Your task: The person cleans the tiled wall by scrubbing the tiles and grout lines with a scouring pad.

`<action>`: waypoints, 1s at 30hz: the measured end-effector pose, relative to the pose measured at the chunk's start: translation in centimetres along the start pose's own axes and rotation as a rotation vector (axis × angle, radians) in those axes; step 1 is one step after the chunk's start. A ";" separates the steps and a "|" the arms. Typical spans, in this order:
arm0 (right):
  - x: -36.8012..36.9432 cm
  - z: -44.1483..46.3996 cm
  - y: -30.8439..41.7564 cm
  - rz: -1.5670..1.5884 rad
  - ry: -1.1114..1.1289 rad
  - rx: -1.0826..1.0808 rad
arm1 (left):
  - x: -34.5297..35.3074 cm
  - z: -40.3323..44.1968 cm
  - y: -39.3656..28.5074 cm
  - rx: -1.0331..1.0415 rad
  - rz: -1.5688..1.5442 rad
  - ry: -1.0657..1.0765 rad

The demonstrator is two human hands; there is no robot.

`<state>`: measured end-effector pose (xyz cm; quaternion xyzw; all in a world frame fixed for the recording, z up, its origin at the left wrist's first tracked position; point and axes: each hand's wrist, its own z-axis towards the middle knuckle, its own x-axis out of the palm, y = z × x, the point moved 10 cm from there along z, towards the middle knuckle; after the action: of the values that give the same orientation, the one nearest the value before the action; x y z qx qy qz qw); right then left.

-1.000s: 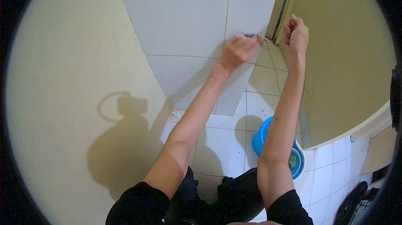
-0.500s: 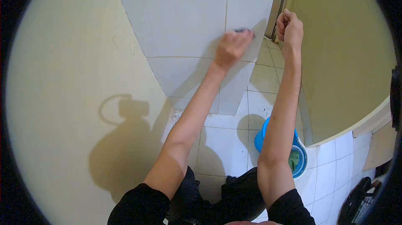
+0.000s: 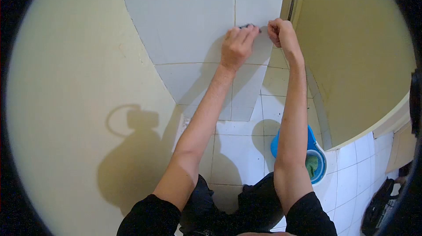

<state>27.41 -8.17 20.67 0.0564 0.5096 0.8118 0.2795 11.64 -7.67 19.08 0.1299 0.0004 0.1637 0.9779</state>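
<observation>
My left hand (image 3: 238,46) presses a small dark item (image 3: 247,27) against the white tiled wall (image 3: 189,21); the fingers cover most of it, so what it is stays unclear. To its right, my right hand (image 3: 282,36) is curled closed near the wall's right edge. If anything sits inside those fingers, it is hidden. Both arms stretch forward with a gap between the hands.
A blue bucket (image 3: 323,165) with something green (image 3: 311,165) in it stands on the tiled floor (image 3: 239,152), partly behind my right forearm. Yellowish walls rise on both sides. A black bag-like item (image 3: 378,205) lies at the lower right.
My left hand has slid left along the tiles with the dark item. My right hand has moved left, closer to the wall's edge and to my left hand.
</observation>
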 end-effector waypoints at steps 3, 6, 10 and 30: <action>0.7 0.3 -1.3 0.120 -0.011 0.032 | -0.2 -0.1 0.3 -0.064 0.007 -0.054; 0.9 0.2 -1.3 0.159 -0.025 0.012 | 1.3 -5.2 -2.4 0.035 -0.037 0.075; 0.8 0.1 -2.2 0.211 0.035 0.048 | 1.6 -6.6 -4.4 0.199 -0.117 0.159; 0.9 0.1 -2.3 0.259 0.009 0.067 | -0.8 0.7 1.3 -0.097 0.020 0.016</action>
<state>27.65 -6.90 18.60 0.1276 0.5261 0.8239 0.1679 10.53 -6.89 20.06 0.0809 -0.0012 0.1743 0.9814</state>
